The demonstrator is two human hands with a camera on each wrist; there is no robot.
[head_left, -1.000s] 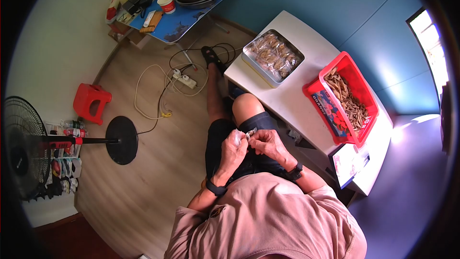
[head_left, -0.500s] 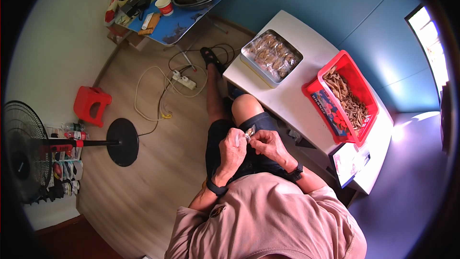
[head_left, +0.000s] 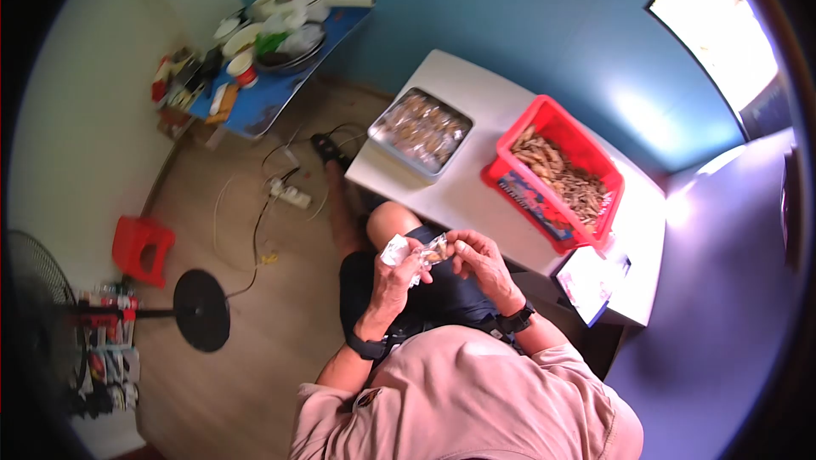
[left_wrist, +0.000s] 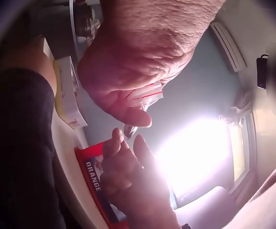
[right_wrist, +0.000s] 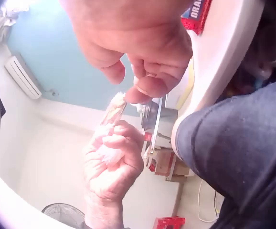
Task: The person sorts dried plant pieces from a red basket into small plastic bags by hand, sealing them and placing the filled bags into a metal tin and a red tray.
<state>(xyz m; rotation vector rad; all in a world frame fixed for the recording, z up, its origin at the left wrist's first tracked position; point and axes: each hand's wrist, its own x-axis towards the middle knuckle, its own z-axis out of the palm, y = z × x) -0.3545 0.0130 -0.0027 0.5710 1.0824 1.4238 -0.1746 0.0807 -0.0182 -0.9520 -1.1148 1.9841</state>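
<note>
Just above the lap, my left hand point(head_left: 391, 286) holds a small clear packet point(head_left: 433, 251) with something brownish inside. Crumpled clear plastic bags point(head_left: 394, 251) are tucked in the same hand; a bag with red stripes point(left_wrist: 146, 94) shows under the palm in the left wrist view. My right hand point(head_left: 486, 271) is at the packet's far end, fingers loosely bent, thumb and index finger apart. In the right wrist view its fingertips are right at the packet's tip point(right_wrist: 119, 101). Both wrists wear black bands.
On the white table point(head_left: 463, 196) stand a tin point(head_left: 399, 161) of filled clear packets and a red basket point(head_left: 618, 173) of long brown dried pieces. A tablet-like screen point(head_left: 592, 283) leans at the table's near edge. Left are a red stool point(head_left: 140, 239), a fan base point(head_left: 202, 311) and cables.
The head view has turned, shifting the room. Both hands earlier pinched the packet close together; now the right fingers have loosened and moved apart, and more of the packet shows from the left hand.
</note>
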